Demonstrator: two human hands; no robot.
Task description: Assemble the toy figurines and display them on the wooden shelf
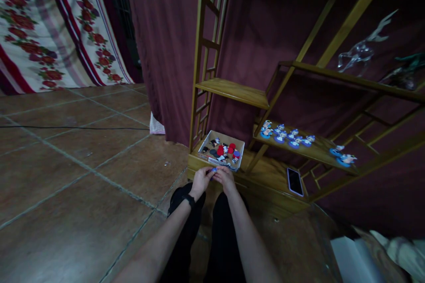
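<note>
My left hand (201, 180) and my right hand (225, 176) meet just in front of a shallow cardboard box (203, 158). Between their fingertips they pinch a small blue-purple piece (214, 170); most of it is hidden by the fingers, and its exact kind does not show. Inside the box lie loose small figurines (222, 158) and round red bases (220, 150), with a few dark discs (213, 152). Several finished-looking figurines on blue bases (280, 136) stand in a group on the shelf to the right, and two more (346, 159) are farther along it.
The box sits on the low ledge of a wooden display rack (232, 90). A phone (295, 181) lies on that ledge to the right. Glass animal ornaments (360, 51) occupy a higher shelf. A dark red curtain (166, 53) hangs behind, and a cable (83, 128) crosses the tiled floor.
</note>
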